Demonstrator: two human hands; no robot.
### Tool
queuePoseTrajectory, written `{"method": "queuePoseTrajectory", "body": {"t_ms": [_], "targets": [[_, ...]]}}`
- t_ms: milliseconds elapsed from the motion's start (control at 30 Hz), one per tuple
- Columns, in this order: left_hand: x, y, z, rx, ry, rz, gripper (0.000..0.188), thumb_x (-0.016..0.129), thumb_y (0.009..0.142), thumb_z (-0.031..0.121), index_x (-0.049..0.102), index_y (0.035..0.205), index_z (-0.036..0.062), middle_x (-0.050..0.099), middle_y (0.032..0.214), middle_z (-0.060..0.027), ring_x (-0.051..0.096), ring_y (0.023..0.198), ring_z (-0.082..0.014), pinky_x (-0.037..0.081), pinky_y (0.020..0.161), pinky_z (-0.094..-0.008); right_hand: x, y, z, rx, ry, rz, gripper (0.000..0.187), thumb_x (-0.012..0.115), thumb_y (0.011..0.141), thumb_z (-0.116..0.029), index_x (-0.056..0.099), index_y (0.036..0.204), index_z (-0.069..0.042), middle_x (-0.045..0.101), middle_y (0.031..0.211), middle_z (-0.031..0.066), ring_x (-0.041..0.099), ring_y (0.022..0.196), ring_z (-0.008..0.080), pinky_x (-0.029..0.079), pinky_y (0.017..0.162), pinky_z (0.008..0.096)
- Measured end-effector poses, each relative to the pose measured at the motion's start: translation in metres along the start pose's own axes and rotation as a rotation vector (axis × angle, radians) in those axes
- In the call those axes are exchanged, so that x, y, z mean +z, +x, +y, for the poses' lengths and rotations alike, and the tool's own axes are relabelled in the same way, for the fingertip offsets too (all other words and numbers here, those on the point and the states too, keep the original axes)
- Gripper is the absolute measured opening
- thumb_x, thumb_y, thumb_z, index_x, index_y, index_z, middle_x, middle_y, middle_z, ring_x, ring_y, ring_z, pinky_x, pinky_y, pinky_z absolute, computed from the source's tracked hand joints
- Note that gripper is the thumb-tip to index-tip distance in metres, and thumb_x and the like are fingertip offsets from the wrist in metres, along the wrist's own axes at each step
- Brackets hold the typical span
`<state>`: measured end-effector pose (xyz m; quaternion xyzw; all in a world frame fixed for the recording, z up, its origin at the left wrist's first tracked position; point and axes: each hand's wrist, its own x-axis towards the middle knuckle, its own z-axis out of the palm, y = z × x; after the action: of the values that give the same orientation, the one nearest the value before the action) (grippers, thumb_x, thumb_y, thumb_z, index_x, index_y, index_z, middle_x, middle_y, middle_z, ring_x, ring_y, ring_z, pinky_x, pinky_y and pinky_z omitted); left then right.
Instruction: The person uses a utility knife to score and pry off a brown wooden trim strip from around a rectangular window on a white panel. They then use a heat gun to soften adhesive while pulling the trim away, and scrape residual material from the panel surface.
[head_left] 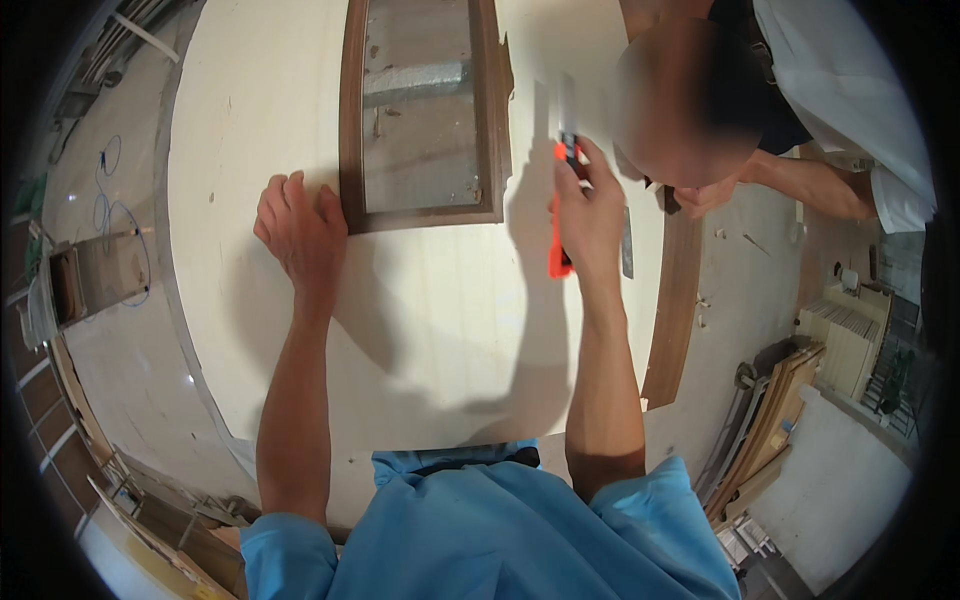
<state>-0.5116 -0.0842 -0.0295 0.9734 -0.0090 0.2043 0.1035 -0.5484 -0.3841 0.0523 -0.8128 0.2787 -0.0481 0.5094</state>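
A pale, flat panel lies in front of me, with a brown-framed window opening set into its far part. My left hand rests on the panel beside the left side of that frame. Its fingers are bent a little and apart, and nothing is in them. In my right hand, an orange and black utility knife is gripped, its blade end pointing away from me, right of the frame. A thin grey metal strip shows just right of this hand; its other end is hidden.
At the far right a co-worker leans over the panel's edge, one hand at a brown strip along that side. Wooden boards are stacked at right. A blue cord lies on the floor at left, near a metal rack.
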Motion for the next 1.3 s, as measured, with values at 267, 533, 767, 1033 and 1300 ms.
{"method": "queuePoseTrajectory", "body": {"t_ms": [267,533,767,1033,1300], "targets": [[0.000,-0.017,0.003,0.029,-0.068,0.091,0.032,0.069,0.096,0.016,0.064,0.125,0.0042,0.064,0.131,-0.0144,0.058,0.122,-0.0334,0.042,0.103,-0.0477,-0.066,-0.091,0.054,-0.235,-0.201,-0.178,0.044,0.065,0.092,0.002,0.061,0.136,-0.005,0.067,0.094,0.0113,0.066,0.074,0.0217,0.054,0.066,0.0349],[-0.037,-0.124,0.099,0.228,-0.415,-0.084,0.024,0.074,0.086,0.005,0.073,0.109,0.0092,0.069,0.108,-0.0050,0.062,0.102,-0.0269,0.045,0.093,-0.0412,-0.053,-0.088,0.071,-0.579,-0.624,-0.212,0.047,0.071,0.089,-0.002,0.065,0.135,-0.013,0.063,0.087,0.0097,0.064,0.073,0.0255,0.056,0.062,0.0378],[-0.034,-0.122,0.111,0.223,-0.486,-0.109,0.025,0.075,0.082,0.001,0.075,0.105,0.0115,0.066,0.100,-0.0002,0.060,0.094,-0.0231,0.043,0.087,-0.0384,-0.067,-0.036,0.054,-1.004,-0.964,-0.304,0.060,0.069,0.083,-0.002,0.065,0.140,-0.017,0.060,0.085,0.0055,0.062,0.073,0.0193,0.056,0.061,0.0343],[-0.030,-0.123,0.111,0.186,-0.528,-0.110,0.025,0.077,0.077,0.000,0.074,0.099,0.0119,0.065,0.100,0.0015,0.060,0.094,-0.0201,0.040,0.087,-0.0369,-0.063,-0.024,0.042,-1.134,-1.093,-0.387,0.061,0.070,0.080,-0.006,0.067,0.140,-0.018,0.059,0.086,0.0026,0.062,0.076,0.0179,0.056,0.063,0.0329],[-0.032,-0.121,0.111,0.183,-0.514,-0.120,0.025,0.078,0.076,0.001,0.075,0.098,0.0122,0.065,0.100,0.0011,0.060,0.096,-0.0194,0.040,0.087,-0.0367,-0.061,-0.018,0.036,-1.152,-1.150,-0.395,0.057,0.070,0.081,-0.006,0.067,0.137,-0.016,0.061,0.087,0.0032,0.063,0.075,0.0174,0.057,0.063,0.0329]]}}
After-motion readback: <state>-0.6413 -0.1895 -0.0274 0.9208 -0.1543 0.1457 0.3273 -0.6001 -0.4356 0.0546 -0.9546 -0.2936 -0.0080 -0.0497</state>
